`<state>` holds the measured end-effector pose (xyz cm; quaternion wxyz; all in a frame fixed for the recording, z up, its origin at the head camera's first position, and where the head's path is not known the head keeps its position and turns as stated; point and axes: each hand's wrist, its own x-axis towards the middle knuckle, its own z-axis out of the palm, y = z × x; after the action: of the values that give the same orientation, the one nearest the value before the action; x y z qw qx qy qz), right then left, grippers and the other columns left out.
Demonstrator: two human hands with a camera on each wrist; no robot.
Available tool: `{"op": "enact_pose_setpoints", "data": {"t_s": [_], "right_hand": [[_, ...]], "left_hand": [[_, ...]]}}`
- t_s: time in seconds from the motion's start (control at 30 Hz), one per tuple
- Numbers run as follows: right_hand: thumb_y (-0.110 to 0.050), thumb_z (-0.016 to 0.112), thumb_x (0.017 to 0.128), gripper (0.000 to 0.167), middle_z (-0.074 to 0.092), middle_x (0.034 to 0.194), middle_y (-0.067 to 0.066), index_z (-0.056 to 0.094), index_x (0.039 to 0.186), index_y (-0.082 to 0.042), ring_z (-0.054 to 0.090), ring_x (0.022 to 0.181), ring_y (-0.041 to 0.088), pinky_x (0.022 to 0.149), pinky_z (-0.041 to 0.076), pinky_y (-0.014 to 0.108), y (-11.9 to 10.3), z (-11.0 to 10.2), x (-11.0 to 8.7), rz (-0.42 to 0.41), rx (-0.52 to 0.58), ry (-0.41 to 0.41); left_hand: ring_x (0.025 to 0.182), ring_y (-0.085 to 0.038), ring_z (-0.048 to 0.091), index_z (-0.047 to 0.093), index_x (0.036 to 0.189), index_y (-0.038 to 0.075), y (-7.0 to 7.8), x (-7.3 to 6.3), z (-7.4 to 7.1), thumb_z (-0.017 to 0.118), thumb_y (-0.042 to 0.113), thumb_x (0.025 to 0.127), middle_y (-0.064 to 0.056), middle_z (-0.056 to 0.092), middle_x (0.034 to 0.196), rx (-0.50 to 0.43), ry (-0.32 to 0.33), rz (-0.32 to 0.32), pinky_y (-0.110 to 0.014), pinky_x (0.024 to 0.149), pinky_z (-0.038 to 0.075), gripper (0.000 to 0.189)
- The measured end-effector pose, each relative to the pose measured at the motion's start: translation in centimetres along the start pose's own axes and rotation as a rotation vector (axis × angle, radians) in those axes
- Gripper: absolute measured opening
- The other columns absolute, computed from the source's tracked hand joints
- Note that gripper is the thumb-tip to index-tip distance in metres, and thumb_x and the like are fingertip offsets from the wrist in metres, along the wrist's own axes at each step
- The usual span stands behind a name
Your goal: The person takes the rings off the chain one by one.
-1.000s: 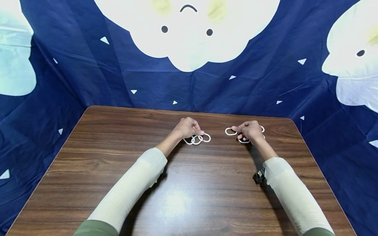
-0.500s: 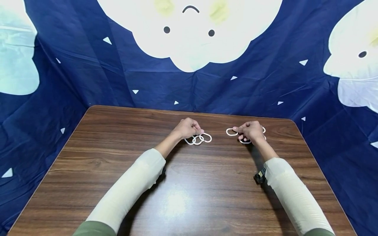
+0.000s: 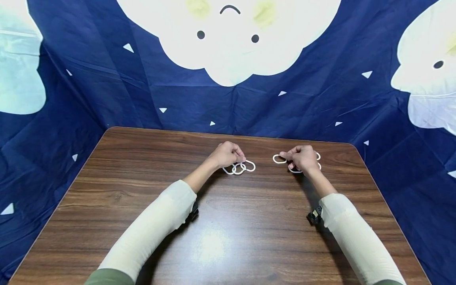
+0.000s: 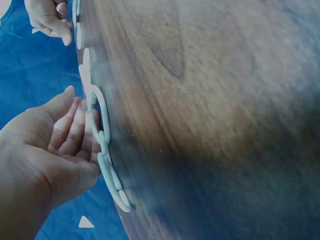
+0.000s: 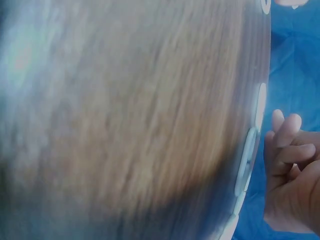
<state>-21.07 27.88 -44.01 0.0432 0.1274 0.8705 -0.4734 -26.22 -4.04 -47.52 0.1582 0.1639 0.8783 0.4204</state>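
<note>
A blue cloth hangs behind and at both sides. A brown table stands in front of it. The cloth has three white clouds in sight. Two pale sleeves reach over the table, one on each arm.

The left hand is loose, its fingers softly bent and its thumb a little apart. The right hand is loosely bent too, thumb side toward the other hand. I cannot tell if its fingertips touch a ring.

Near the far edge of the table lie two bunches of white rings. The right rings peek out around the right hand. Four show, and the hand hides parts of them. The two nearest the left hand have their long way mostly side to side.

The left rings are at the left hand's fingertips. At least three show, crossing in a row that runs left to right. The end one tips down to the right.
</note>
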Motion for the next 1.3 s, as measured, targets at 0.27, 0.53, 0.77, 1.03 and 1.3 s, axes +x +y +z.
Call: {"op": "enact_pose_setpoints", "data": {"t_s": [0.27,0.53,0.77,1.03,1.3], "right_hand": [[-0.031,0.091,0.098,0.036,0.068,0.057,-0.007,0.078,0.1,0.003,0.061,0.045,0.005,0.044,0.042,0.019,-0.8,0.8,-0.7,-0.052,-0.056,-0.013],[-0.033,0.092,0.096,0.033,0.065,0.055,-0.006,0.077,0.099,-0.003,0.057,0.043,0.006,0.041,0.035,0.021,-1.2,1.9,-1.2,-0.041,-0.056,-0.06],[-0.033,0.093,0.096,0.033,0.07,0.07,-0.004,0.078,0.1,-0.004,0.06,0.046,0.007,0.041,0.036,0.023,-1.7,2.7,-1.7,-0.035,-0.033,-0.115],[-0.028,0.093,0.095,0.03,0.072,0.067,-0.001,0.08,0.102,-0.002,0.062,0.047,0.007,0.042,0.041,0.024,-2.2,3.8,-2.1,-0.071,-0.03,-0.168],[-0.024,0.092,0.096,0.026,0.077,0.07,0.0,0.08,0.103,-0.002,0.066,0.049,0.007,0.043,0.046,0.023,-3.0,5.3,-2.4,-0.087,0.007,-0.229]], "left_hand": [[0.089,-0.013,0.071,0.085,0.097,0.024,0.0,-0.3,-0.8,0.09,0.034,0.094,0.006,0.082,0.089,0.0,0.013,0.05,-0.034,0.085,0.056,0.012],[0.095,-0.01,0.072,0.082,0.091,0.03,-1.2,0.2,-1.0,0.099,0.038,0.083,0.014,0.082,0.087,0.089,0.035,0.059,-0.04,0.104,0.05,0.02],[0.105,-0.021,0.068,0.082,0.089,0.026,0.4,-1.4,-1.6,0.102,0.036,0.079,0.01,0.081,0.086,0.152,0.013,0.011,-0.057,0.11,0.032,0.024],[0.103,-0.019,0.064,0.081,0.086,0.03,0.1,-1.1,-1.4,0.104,0.04,0.077,0.013,0.077,0.084,0.201,0.007,-0.026,-0.051,0.106,0.032,0.026],[0.104,-0.019,0.064,0.082,0.086,0.031,0.3,-1.1,-1.1,0.105,0.044,0.076,0.013,0.078,0.084,0.226,-0.004,-0.051,-0.05,0.106,0.032,0.028]]}}
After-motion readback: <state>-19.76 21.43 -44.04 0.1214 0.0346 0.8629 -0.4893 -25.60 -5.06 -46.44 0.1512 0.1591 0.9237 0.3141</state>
